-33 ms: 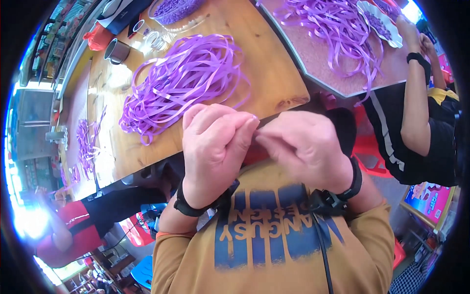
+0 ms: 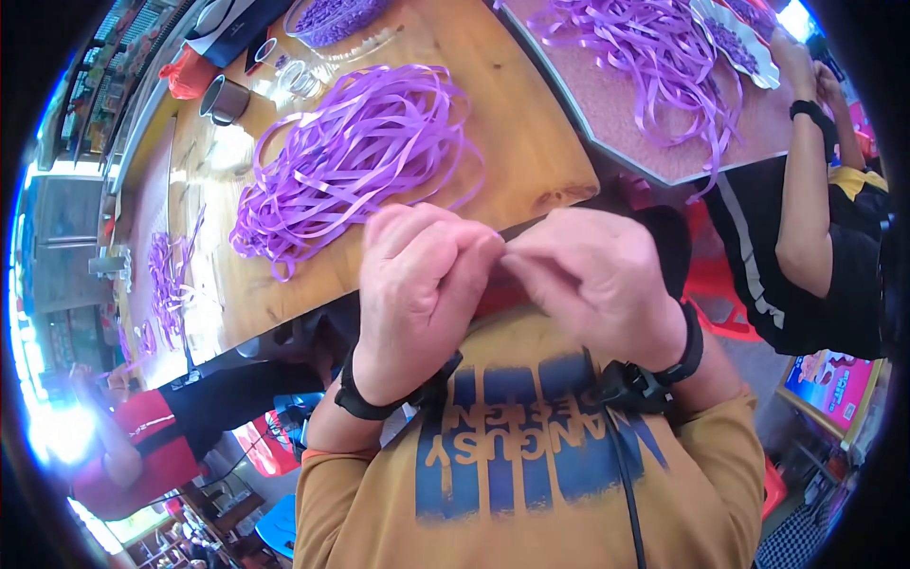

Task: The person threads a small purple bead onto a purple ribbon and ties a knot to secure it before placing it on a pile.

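Observation:
My left hand (image 2: 414, 299) and my right hand (image 2: 599, 284) are held up in front of my chest, near the front edge of the wooden table (image 2: 517, 123). Each is closed in a pinch, and their fingertips meet or nearly meet. Whatever sits between them is too small or too hidden to name. Just beyond my left hand, a loose heap of purple ribbon (image 2: 365, 156) spreads over the tabletop. A dark band circles each of my wrists.
A dark metal cup (image 2: 225, 100), small clear cups (image 2: 300, 80) and a clear tub of purple pieces (image 2: 332, 21) stand at the far left. More ribbon (image 2: 654, 66) hangs over the right table. Co-workers (image 2: 806, 209) (image 2: 142, 436) are on both sides.
Both hands have shifted very slightly to the right, and the fingertips look a little closer together. The ribbon heap lies as before.

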A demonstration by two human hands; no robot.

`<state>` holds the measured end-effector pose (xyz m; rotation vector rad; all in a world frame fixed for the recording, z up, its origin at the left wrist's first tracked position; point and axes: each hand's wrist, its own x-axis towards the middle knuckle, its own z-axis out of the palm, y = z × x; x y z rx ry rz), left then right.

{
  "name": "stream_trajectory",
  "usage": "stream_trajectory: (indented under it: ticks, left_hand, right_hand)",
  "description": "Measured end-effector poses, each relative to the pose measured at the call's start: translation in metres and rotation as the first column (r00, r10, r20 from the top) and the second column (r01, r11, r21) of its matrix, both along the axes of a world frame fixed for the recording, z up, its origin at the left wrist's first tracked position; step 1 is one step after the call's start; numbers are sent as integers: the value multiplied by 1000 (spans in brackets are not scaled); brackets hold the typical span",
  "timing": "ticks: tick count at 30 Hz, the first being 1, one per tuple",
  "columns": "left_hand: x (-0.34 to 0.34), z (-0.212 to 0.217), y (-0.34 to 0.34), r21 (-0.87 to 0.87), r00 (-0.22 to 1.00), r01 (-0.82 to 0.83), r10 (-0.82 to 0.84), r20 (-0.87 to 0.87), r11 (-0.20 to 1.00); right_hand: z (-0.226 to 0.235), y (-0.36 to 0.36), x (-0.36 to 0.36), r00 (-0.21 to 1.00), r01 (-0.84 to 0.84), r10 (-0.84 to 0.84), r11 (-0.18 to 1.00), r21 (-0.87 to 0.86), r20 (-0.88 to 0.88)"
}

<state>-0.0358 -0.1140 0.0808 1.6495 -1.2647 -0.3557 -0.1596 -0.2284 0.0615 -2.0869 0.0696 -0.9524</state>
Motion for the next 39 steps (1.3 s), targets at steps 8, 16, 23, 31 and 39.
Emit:
stream_trajectory:
  ticks: [8, 16, 23, 31, 39]
  left_hand:
    - [3, -3, 3, 100, 922, 233, -187, -339, 967]
    - [4, -8, 5, 41, 786, 294, -217, -579, 955]
    - [11, -10, 8, 64, 431, 389, -120, -895, 919]
    - [11, -5, 2, -35, 194, 452, -137, -971, 891]
    - [6, -4, 5, 59, 483, 338, -119, -868, 939]
  right_hand:
    - [-2, -2, -9, 989, -121, 142, 922, 368, -30]
    - [-3, 1, -6, 996, -88, 67, 903, 420, 64]
    - [-1, -3, -8, 983, -184, 172, 914, 361, 67]
    - [2, -2, -9, 993, -62, 62, 998, 0, 100]
    - [1, -1, -8, 996, -59, 53, 995, 76, 77]
